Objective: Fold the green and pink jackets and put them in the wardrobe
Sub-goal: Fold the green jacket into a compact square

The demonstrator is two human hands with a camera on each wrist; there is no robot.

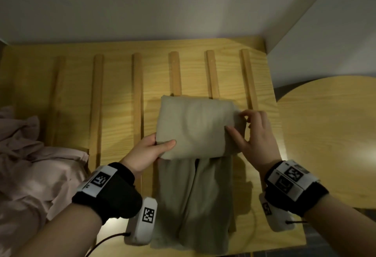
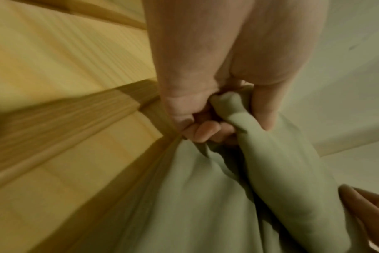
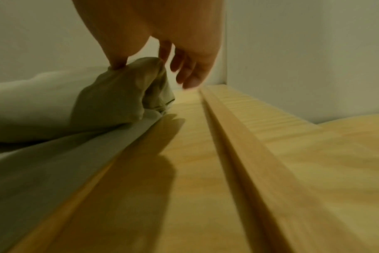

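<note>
Over slatted wood [image 1: 118, 86], both hands' curled fingers [image 1: 169, 143] pinch the green jacket [image 1: 195, 126].

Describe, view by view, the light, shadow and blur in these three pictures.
Head view: dim, warm light; sharp enough, the hands' shadows fall on the slats beside the green jacket. Left wrist view: the wood is streaked with blur, while the left hand gripping the jacket is clearer. Right wrist view: soft throughout, with a dark shadow under the right hand.
</note>
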